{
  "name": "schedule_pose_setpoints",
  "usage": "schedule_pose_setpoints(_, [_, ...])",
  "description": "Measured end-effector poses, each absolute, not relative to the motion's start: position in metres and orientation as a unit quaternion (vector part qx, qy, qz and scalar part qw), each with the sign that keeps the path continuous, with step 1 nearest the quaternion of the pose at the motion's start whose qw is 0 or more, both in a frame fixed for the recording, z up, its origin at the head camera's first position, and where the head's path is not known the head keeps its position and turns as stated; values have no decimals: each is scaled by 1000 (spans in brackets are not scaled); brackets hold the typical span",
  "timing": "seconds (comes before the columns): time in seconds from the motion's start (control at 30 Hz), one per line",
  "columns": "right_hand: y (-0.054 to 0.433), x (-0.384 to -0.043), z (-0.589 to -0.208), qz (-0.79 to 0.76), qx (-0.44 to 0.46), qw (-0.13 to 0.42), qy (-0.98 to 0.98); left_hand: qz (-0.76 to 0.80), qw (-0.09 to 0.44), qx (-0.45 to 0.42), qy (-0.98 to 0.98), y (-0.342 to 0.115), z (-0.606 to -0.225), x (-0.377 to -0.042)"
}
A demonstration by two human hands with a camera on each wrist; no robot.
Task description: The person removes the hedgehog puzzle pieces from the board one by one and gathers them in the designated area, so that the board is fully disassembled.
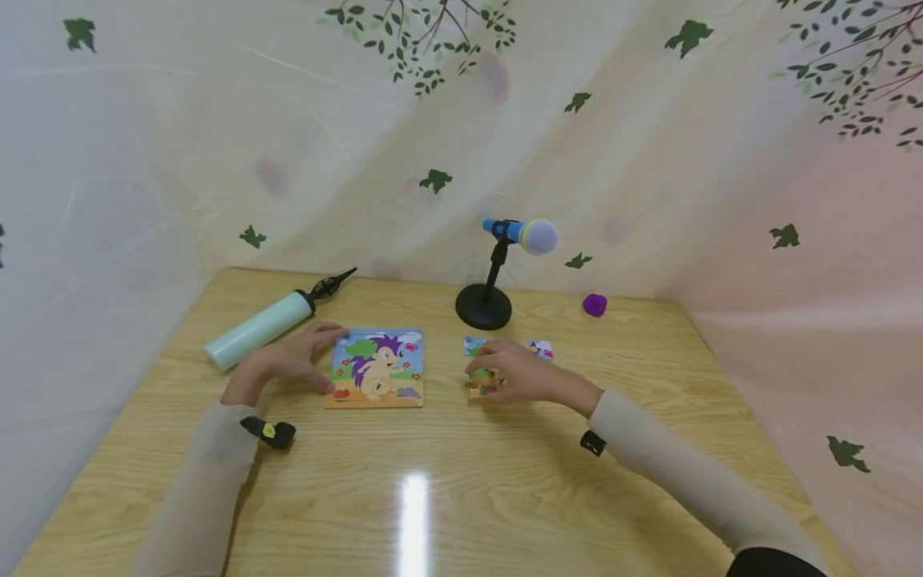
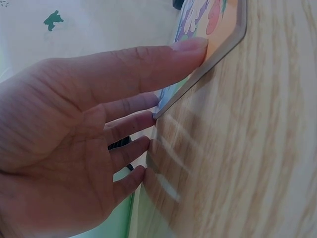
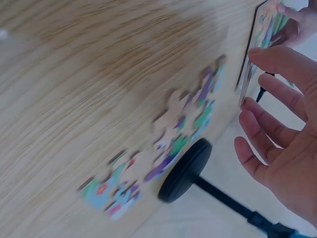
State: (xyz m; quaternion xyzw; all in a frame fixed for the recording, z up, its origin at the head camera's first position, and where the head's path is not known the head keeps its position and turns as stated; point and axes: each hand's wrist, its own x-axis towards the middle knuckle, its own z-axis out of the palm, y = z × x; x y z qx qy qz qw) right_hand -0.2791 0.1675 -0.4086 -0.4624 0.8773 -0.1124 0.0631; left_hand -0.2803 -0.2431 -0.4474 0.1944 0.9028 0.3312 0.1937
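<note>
A square picture puzzle (image 1: 382, 373) with a purple-haired hedgehog on it lies flat on the table. My left hand (image 1: 288, 358) rests at its left side. In the left wrist view the thumb (image 2: 163, 64) lies on the picture near the edge, and the nearly straight fingers touch the far corner. My right hand (image 1: 526, 375) is over loose puzzle pieces (image 1: 474, 345) to the right, covering some of them in the head view. The right wrist view shows several colourful pieces (image 3: 178, 144) on the wood, with nothing between that hand's relaxed, spread fingers.
Behind the pieces stands a blue toy microphone (image 1: 539, 237) on a round black base (image 1: 483, 307). A pale green hand pump (image 1: 259, 328) with a black nozzle lies at the back left. A small purple object (image 1: 594, 304) sits at the back right. Printed curtains (image 1: 346, 160) border the table.
</note>
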Motion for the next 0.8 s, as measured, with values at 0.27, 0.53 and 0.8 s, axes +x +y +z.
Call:
schedule_pose_setpoints(0.27, [196,-274,-406,-115,-443,80,885,337,194,193,901,-243,-447,-280])
schedule_pose_setpoints(0.53, [219,-269,-408,-101,-434,87,891,344,195,193,898,-244,-449,-280])
schedule_pose_setpoints(0.8, [233,-265,-410,-110,-426,105,892,345,195,193,898,-243,-449,-281])
